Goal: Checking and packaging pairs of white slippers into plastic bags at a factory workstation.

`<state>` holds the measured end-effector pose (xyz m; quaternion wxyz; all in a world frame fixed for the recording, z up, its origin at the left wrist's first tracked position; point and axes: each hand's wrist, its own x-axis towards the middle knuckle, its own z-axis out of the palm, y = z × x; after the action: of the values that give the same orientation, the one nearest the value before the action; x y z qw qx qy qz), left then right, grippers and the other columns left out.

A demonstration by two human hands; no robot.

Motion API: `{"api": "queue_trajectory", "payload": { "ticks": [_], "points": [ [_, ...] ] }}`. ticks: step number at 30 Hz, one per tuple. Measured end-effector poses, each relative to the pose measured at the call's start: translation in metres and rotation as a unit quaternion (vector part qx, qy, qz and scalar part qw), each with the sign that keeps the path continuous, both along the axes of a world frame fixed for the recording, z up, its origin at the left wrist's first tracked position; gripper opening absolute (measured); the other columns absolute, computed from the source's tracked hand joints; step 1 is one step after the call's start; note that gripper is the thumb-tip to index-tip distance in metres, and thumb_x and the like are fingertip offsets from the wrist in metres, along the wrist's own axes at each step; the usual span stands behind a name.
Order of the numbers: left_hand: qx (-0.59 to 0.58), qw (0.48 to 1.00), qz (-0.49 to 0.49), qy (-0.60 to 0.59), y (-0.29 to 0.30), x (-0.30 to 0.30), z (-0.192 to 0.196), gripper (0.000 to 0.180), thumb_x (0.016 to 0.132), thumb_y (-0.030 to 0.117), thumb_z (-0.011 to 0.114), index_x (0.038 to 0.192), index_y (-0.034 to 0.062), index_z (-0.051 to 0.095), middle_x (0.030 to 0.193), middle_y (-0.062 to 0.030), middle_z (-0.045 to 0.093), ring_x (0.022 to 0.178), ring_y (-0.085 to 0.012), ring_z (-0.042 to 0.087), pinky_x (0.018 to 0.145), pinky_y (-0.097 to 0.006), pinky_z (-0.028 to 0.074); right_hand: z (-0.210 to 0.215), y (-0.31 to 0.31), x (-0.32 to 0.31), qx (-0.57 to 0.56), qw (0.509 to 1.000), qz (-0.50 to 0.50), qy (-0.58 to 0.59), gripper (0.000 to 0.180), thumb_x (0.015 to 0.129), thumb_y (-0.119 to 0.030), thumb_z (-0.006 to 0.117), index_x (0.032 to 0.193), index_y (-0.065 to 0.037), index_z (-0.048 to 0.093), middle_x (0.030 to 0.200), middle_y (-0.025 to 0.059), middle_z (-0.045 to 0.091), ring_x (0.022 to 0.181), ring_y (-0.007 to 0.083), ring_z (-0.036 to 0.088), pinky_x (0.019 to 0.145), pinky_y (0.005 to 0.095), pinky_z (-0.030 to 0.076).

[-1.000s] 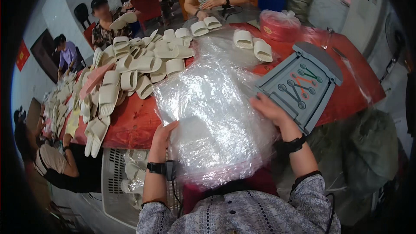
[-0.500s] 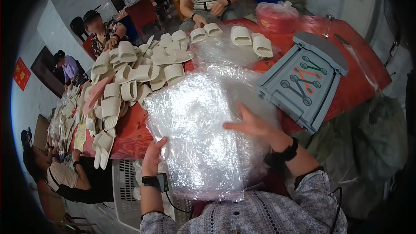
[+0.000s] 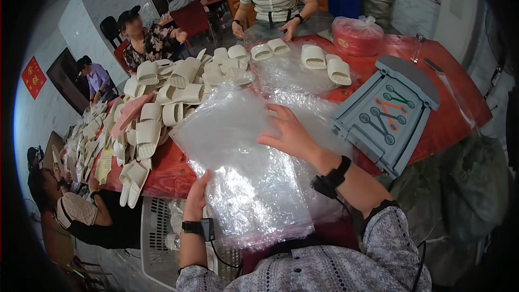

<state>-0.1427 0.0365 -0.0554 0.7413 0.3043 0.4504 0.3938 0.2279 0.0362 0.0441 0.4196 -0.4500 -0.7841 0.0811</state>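
Note:
A flat stack of clear, shiny plastic bags (image 3: 243, 173) lies before me at the table's near edge. My left hand (image 3: 195, 201) grips its left side, the thumb on top and the other fingers hidden underneath. Over the stack's upper right part hovers my right hand (image 3: 292, 134), fingers spread and nothing held; I cannot tell whether its fingertips touch the film. More clear bags spread out beyond the stack. A heap of cream slippers (image 3: 184, 73) with a pink slipper (image 3: 132, 109) among them sits to the left, close by the stack's far corner.
Two cream slippers (image 3: 338, 70) rest farther back, near a red bundle in clear plastic (image 3: 358, 37). A grey plastic step stool (image 3: 373, 116) lies at the right on the red table (image 3: 432, 113). Below left stands a white basket (image 3: 157, 232). Co-workers sit around the table's far and left sides.
My right hand has moved up and left over the bags. The stack has tilted, its far end shifting left. Across the table, a co-worker's hands have moved apart.

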Motion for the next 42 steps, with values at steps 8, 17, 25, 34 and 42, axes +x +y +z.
{"api": "queue_trajectory", "payload": {
  "ticks": [8, 17, 25, 34, 42],
  "points": [
    [-0.012, 0.999, -0.022, -0.024, 0.008, 0.005, -0.005, 0.053, 0.106, 0.041, 0.044, 0.130, -0.0046, 0.054, 0.122, -0.0148, 0.066, 0.106, -0.0257, 0.066, 0.094, -0.037, 0.054, -0.046, 0.054, 0.006, -0.387, 0.891, 0.001, 0.238, 0.119, 0.081, -0.070, 0.065, 0.147, 0.018, 0.020, 0.154, 0.0369, 0.022, 0.145, 0.0424, 0.026, 0.119, 0.0410, 0.024],
    [0.048, 0.996, 0.043, -0.063, -0.019, -0.016, -0.015, 0.048, 0.104, 0.042, 0.048, 0.133, 0.0041, 0.054, 0.116, -0.0100, 0.068, 0.098, -0.0215, 0.069, 0.083, -0.035, 0.058, 0.001, -0.087, -0.032, -0.196, 0.969, 0.045, 0.143, 0.064, 0.082, -0.040, 0.076, 0.128, -0.002, 0.055, 0.105, 0.0178, 0.069, 0.096, 0.0332, 0.067, 0.091, 0.0408, 0.052],
    [0.101, 0.991, -0.011, -0.091, -0.030, 0.021, 0.033, 0.048, 0.103, 0.039, 0.050, 0.134, 0.0031, 0.053, 0.120, -0.0101, 0.067, 0.102, -0.0216, 0.068, 0.086, -0.035, 0.058, 0.039, -0.158, -0.056, 0.027, 0.989, 0.139, 0.039, 0.065, 0.075, -0.034, 0.080, 0.120, 0.003, 0.051, 0.135, 0.0250, 0.050, 0.119, 0.0464, 0.052, 0.094, 0.0474, 0.048],
    [0.117, 0.988, -0.062, -0.078, -0.015, 0.076, 0.117, 0.049, 0.103, 0.037, 0.052, 0.136, 0.0016, 0.052, 0.123, -0.0095, 0.065, 0.105, -0.0206, 0.067, 0.086, -0.035, 0.057, 0.055, -0.151, 0.035, -0.166, 0.941, 0.037, 0.294, 0.053, 0.087, -0.011, 0.070, 0.133, 0.004, 0.048, 0.120, 0.0112, 0.061, 0.101, 0.0184, 0.061, 0.085, 0.0343, 0.051],
    [0.123, 0.978, -0.127, 0.107, 0.060, 0.181, 0.085, 0.035, 0.096, 0.030, 0.066, 0.108, -0.0031, 0.067, 0.093, -0.0068, 0.070, 0.077, -0.0167, 0.066, 0.067, -0.032, 0.054, -0.020, -0.088, 0.133, -0.100, 0.924, -0.143, 0.341, 0.051, 0.086, -0.015, 0.071, 0.129, 0.004, 0.050, 0.106, 0.0130, 0.067, 0.096, 0.0211, 0.064, 0.088, 0.0338, 0.050]
  ]
}}
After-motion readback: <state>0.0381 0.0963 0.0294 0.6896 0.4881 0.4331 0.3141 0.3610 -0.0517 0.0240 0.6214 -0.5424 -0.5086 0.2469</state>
